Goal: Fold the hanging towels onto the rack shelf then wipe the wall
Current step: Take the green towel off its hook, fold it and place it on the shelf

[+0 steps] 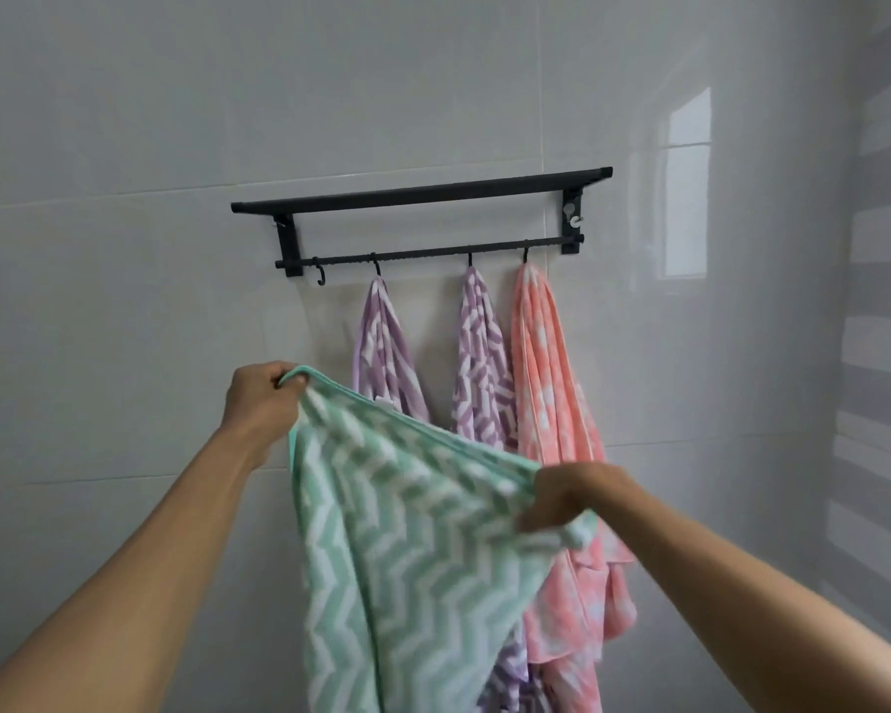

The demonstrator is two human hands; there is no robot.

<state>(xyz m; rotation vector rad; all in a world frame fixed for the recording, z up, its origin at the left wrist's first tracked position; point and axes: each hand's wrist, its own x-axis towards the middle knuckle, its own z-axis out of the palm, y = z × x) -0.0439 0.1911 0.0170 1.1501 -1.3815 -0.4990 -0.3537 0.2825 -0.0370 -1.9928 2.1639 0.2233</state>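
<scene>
A green towel [407, 548] with a white zigzag pattern hangs spread between two hands, near the viewer and in front of the wall [124, 198]. The left hand [261, 398] grips its upper left corner with fingers curled round the hem, held higher. The right hand [569, 499] pinches the opposite edge lower down, fingers closed on bunched cloth. Farther off, a black rack [423, 195] is fixed to the tiled wall, with a shelf on top and a rail with hooks below. Two purple zigzag towels [387, 352] [482, 362] and a pink towel [551, 393] hang from hooks; the leftmost hook [321, 277] is bare.
</scene>
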